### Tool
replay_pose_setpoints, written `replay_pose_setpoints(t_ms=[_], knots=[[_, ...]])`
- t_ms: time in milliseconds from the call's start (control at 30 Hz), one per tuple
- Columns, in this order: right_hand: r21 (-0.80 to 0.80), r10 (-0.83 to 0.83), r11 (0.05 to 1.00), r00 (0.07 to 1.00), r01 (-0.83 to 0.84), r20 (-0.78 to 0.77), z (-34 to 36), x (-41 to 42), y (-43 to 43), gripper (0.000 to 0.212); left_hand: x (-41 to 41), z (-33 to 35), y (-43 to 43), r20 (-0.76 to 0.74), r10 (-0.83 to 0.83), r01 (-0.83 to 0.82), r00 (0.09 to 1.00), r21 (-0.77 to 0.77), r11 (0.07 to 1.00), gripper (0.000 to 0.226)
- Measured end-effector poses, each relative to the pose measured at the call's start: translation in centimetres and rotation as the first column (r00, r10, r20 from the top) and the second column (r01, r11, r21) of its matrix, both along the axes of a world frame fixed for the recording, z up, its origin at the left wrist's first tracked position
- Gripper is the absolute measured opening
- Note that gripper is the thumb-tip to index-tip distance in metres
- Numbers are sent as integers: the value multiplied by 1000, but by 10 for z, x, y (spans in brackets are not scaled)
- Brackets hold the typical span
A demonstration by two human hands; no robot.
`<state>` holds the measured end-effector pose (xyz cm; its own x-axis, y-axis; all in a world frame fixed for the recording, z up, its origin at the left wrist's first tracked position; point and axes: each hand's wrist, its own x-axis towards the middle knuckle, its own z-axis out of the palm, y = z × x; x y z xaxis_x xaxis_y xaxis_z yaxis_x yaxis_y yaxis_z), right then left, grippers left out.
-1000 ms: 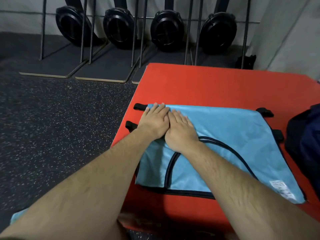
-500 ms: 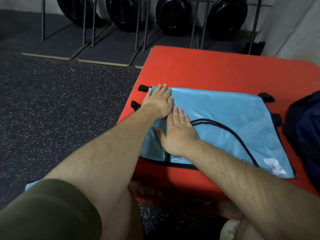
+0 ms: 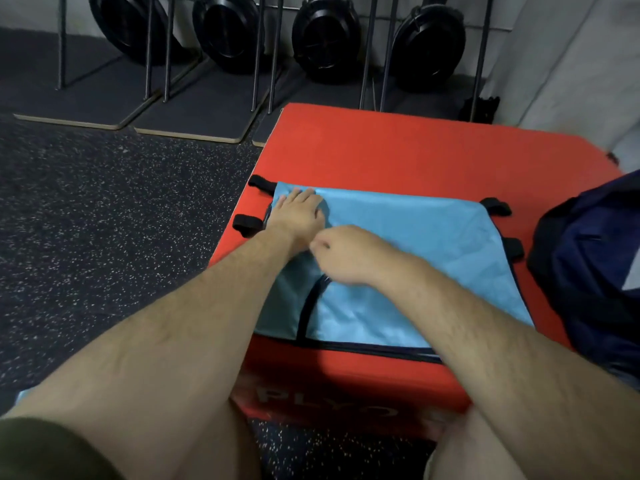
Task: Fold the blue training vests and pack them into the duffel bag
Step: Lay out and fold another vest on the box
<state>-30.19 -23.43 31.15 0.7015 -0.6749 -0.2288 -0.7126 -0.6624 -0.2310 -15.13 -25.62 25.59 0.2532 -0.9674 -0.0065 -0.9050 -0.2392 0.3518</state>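
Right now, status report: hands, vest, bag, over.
Status: left grip flat on blue vest, pressing its far-left corner; right grip curled on the vest, hold unclear through blur. Vest lies on red box, not packed; duffel bag beside it, nothing between.

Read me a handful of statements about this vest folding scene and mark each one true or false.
1. The blue vest lies spread on the red box. True.
2. The duffel bag sits left of the vest. False: it is on the right, beside the vest's right edge.
3. The left hand rests flat on the vest's far left corner. True.
4. The right hand lies flat with straight fingers. False: its fingers are curled, over the vest.
5. Black straps stick out from the vest's sides. True.
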Motion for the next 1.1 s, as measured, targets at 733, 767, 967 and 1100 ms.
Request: replay_pose_setpoints(t_ms=[733,767,967,1100], knots=[[-139,-357,923,933,360,44,-57,-111,-119,65,-148,0,-59,-22,-257,252,966,-137,958,53],[-131,-386,912,921,389,53,-58,-117,-119,62,-151,-3,-60,-41,-247,241,968,-108,965,52],[-113,-476,867,874,485,94,-61,-145,-111,57,-155,-13,-60,71,-210,211,975,0,978,57],[-147,-446,876,888,459,113,-51,-145,-100,56,-157,-5,-54,54,-211,214,976,-38,976,55]])
